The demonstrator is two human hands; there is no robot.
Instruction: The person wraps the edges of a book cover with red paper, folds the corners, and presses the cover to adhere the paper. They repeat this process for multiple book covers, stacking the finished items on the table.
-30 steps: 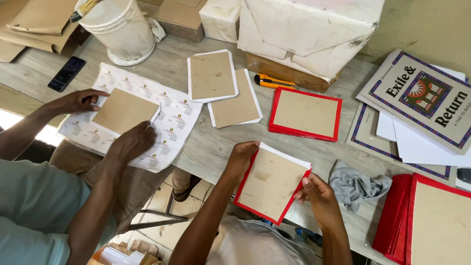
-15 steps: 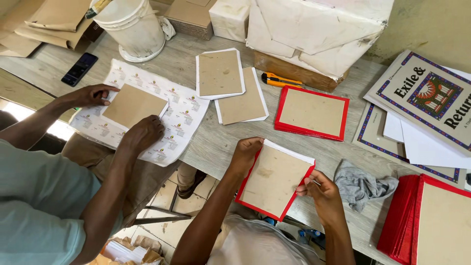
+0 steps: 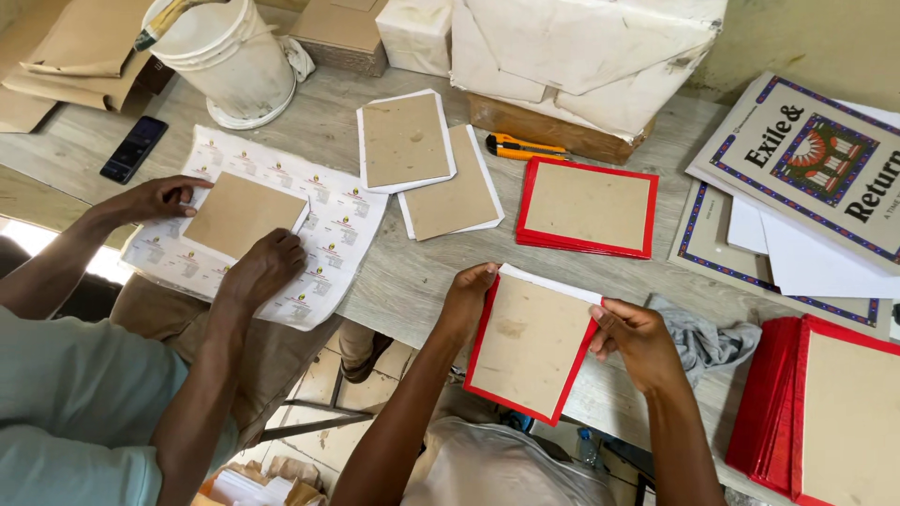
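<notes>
I grip a red-edged brown board (image 3: 530, 345) low in the frame's centre, left hand (image 3: 469, 298) and right hand (image 3: 637, 339) with fingers closed on its sides, over the bench (image 3: 412, 272) edge. A white-wrapped package (image 3: 581, 56) sits top centre; printed covers (image 3: 806, 159) are cut off right.

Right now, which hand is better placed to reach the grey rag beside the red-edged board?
Right. The right hand grips the board's right edge, with the grey rag lying just beyond it. The left hand holds the opposite edge and would have to cross over.
</notes>
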